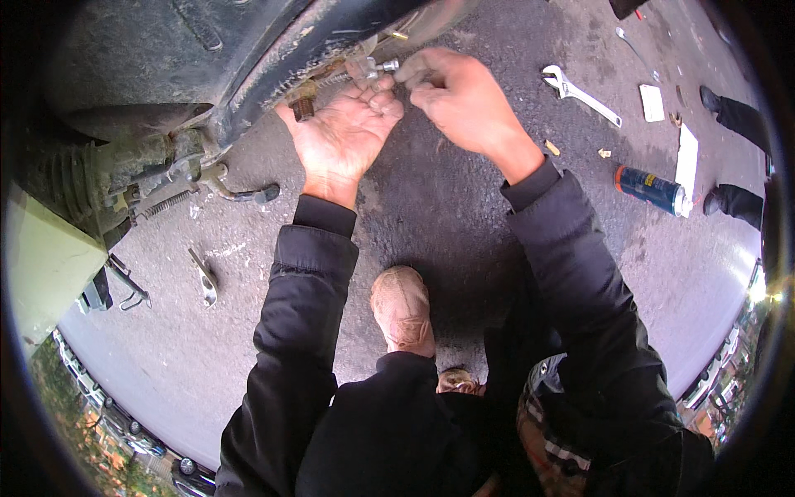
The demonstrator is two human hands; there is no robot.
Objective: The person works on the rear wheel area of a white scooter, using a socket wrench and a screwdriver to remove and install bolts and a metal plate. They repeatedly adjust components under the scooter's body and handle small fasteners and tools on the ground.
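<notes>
My left hand (339, 137) is palm up beneath the scuffed dark underside of a vehicle (248, 99), its fingers apart and slightly bent, cupped under a small silver metal fitting (381, 68) on a threaded part. A short, dark threaded stub (302, 106) hangs by the left thumb. My right hand (447, 95) is closed just right of the silver fitting, thumb and fingers pinched at its end; what they hold is hidden.
An adjustable wrench (584, 97), spray can (650, 190), white card (651, 103) and small parts lie on the asphalt (431, 215) at right. Another person's dark-clad legs (737, 120) are at the right edge. A metal bracket (205, 282) lies left, beside a pale panel (50, 257).
</notes>
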